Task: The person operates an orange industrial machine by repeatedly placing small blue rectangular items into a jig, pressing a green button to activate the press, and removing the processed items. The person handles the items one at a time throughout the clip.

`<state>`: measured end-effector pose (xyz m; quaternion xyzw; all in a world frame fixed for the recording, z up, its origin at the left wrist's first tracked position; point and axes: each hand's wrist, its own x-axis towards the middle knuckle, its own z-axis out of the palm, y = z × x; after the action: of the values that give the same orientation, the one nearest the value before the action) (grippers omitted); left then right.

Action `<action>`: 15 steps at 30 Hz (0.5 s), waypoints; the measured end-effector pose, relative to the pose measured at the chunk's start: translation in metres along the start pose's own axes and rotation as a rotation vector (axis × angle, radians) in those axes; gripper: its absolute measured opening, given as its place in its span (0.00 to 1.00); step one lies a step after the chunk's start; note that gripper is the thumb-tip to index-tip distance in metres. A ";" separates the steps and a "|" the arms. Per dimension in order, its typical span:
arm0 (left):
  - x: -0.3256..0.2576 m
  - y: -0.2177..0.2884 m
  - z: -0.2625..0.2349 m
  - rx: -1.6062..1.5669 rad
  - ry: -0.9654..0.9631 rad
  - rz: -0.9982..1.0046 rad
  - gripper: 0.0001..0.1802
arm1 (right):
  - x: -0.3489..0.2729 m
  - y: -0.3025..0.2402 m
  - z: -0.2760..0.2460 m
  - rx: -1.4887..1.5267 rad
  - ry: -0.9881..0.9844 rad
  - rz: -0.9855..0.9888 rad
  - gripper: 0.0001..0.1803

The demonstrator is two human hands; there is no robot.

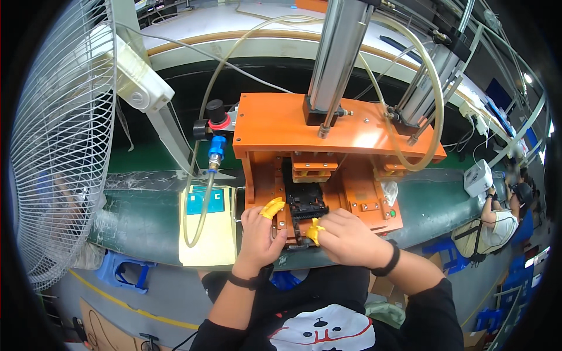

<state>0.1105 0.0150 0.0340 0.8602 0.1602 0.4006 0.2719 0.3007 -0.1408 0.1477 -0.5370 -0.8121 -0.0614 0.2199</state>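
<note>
My left hand (261,238) rests at the left front of an orange pneumatic press (345,134), fingers stretched and thumb apart, with no object visible in it. Yellow finger cots (273,207) cover some of its fingertips. On the right, my right hand (350,238) is curled with its fingers drawn together, also wearing yellow cots. It is beside the near end of a black plastic part (307,200), which lies in the press bed between my hands. Whatever those fingers grip, if anything, is hidden.
A large wire fan (64,128) stands at the left. Yellow sheets with a teal card (206,200) lie left of the press. A blue air fitting (216,146) and clear hose (206,210) hang there. Another person (497,228) sits far right, near a white small fan (477,178).
</note>
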 end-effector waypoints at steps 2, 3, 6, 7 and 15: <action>0.001 0.000 0.001 -0.001 0.017 0.012 0.33 | 0.008 0.007 0.017 -0.011 -0.018 0.044 0.08; 0.002 0.001 0.001 -0.003 0.016 0.014 0.33 | 0.008 0.012 0.025 -0.016 -0.002 0.057 0.08; 0.001 0.000 0.001 -0.002 0.016 0.015 0.33 | 0.012 0.017 0.038 -0.029 0.044 0.099 0.10; 0.001 0.000 0.001 0.002 0.016 0.017 0.34 | 0.013 0.016 0.035 -0.040 0.060 0.121 0.12; 0.001 0.000 0.003 0.018 0.007 0.012 0.37 | 0.013 0.010 0.035 -0.064 0.014 0.285 0.26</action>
<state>0.1138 0.0140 0.0330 0.8622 0.1594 0.4037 0.2613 0.2949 -0.1136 0.1203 -0.6532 -0.7237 -0.0590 0.2146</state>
